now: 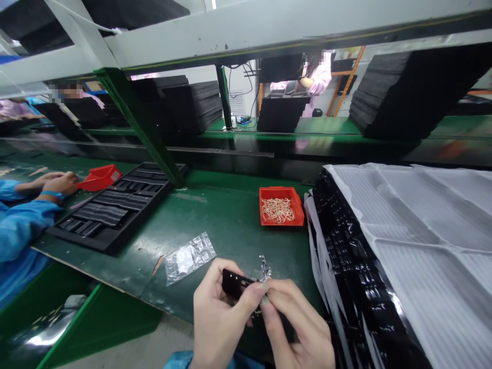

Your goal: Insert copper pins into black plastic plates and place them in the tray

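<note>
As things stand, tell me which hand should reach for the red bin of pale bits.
Right hand, probably: the bin lies roughly ahead of it, while the left hand grips the black piece. The right's fingers look busy there too, though.

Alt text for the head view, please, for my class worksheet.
A person's left hand holds a small dark piece above a green bench, the right hand at its end by shiny metal. Beyond lie a clear bag and red bin of pale pieces.
</note>
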Demonstrator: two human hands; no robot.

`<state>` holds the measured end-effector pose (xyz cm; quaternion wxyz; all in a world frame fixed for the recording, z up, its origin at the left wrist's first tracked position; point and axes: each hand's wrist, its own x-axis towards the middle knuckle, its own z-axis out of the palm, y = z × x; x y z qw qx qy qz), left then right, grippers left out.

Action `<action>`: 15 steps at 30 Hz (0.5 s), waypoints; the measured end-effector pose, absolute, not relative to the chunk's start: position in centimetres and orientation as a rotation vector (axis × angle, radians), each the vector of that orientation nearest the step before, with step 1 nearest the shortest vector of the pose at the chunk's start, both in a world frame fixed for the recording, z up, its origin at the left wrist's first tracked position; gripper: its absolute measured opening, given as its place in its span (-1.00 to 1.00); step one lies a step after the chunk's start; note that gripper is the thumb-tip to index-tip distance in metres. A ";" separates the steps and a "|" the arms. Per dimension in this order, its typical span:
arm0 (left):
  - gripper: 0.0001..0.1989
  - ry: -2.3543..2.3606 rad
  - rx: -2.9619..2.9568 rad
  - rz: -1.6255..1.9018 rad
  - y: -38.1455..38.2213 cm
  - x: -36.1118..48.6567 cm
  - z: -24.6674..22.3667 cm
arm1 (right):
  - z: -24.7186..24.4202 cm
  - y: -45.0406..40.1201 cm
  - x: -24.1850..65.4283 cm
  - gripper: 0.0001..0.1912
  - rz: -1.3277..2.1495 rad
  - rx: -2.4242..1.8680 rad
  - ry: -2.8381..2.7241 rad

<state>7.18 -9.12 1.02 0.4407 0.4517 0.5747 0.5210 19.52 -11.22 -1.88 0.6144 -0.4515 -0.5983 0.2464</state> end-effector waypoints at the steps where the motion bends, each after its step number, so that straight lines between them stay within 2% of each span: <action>1: -0.62 1.448 1.160 1.297 -9.1 7.0 1.0 | -1.9 -11.1 20.0 -0.80 0.529 -1.034 -1.448; 5: -0.66 1.508 1.321 1.277 -9.1 6.8 1.3 | -2.1 -10.4 21.9 -0.90 0.207 -1.154 -1.591; 8: -0.64 1.439 1.480 1.193 -9.2 6.8 1.4 | -2.0 -10.1 22.4 -0.86 0.011 -1.240 -1.535; 12: -0.69 1.427 1.572 1.153 -9.0 6.6 1.4 | -1.9 -10.2 22.4 -0.72 0.038 -1.201 -1.654; 15: -0.74 1.420 1.650 1.184 -8.9 6.3 1.5 | -1.9 -10.2 22.2 -0.71 0.153 -1.175 -1.674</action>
